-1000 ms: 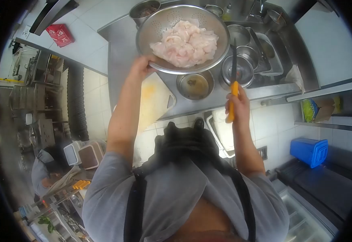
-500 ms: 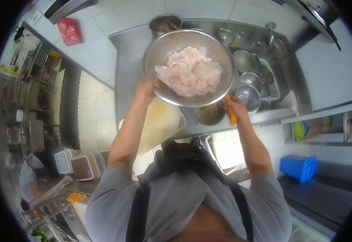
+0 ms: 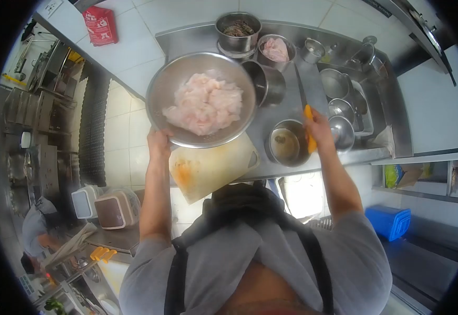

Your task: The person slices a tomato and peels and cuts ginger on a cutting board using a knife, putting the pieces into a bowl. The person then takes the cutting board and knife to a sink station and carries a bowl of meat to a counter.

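My left hand [image 3: 160, 140] grips the lower left rim of a large metal colander [image 3: 160, 86], its fingers partly hidden beneath. Pale raw chicken [image 3: 205, 104] is heaped inside. My right hand [image 3: 320, 127] is closed round the yellow handle of a knife [image 3: 301, 86], whose dark blade points away from me over the steel counter. Below the colander lies a stained cutting board [image 3: 215, 165], partly covered by it. Just left of the knife hand stands a metal pot [image 3: 286, 143] with some liquid in it.
At the back stand a pot of dark food [image 3: 238, 31] and a pot with raw meat [image 3: 276, 51]. An empty-looking pot [image 3: 270, 85] leans beside the colander. The sink [image 3: 392, 100] at right holds several bowls. Another person [image 3: 39, 226] is at lower left.
The colander has moved left with my left hand, and my right hand has come off its rim. The knife blade and the pots behind now show.
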Action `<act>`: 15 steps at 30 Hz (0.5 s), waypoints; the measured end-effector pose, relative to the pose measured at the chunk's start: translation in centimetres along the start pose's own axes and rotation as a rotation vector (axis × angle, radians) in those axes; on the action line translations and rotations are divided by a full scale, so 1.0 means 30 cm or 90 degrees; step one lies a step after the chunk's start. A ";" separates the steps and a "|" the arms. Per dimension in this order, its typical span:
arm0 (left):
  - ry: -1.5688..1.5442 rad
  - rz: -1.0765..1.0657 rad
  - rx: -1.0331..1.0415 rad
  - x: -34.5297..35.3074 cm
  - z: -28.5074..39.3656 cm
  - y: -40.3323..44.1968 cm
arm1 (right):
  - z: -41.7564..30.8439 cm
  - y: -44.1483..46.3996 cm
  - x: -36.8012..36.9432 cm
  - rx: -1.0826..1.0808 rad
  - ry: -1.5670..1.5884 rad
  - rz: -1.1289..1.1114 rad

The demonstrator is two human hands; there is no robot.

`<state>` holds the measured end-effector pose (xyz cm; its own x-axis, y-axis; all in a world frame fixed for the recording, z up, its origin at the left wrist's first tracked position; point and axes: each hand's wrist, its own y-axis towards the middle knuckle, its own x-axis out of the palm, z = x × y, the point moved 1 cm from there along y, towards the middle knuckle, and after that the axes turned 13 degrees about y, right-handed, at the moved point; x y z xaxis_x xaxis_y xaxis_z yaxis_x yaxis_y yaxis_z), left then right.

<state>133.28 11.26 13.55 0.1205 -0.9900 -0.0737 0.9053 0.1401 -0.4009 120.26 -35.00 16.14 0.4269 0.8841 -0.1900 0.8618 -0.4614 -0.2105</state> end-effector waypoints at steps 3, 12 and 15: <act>0.041 0.078 0.016 -0.104 -0.120 0.095 | 0.001 -0.036 -0.004 0.089 0.013 -0.049; -0.085 0.081 -0.052 -0.188 -0.161 0.188 | 0.029 -0.058 0.023 0.091 0.023 0.009; -0.052 0.050 -0.060 -0.201 -0.187 0.294 | 0.026 -0.085 0.041 0.088 0.060 0.025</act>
<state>138.26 18.56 5.33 0.2260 -0.9735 -0.0347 0.8501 0.2145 -0.4810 118.39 -32.78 15.69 0.4895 0.8649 -0.1111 0.8006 -0.4962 -0.3359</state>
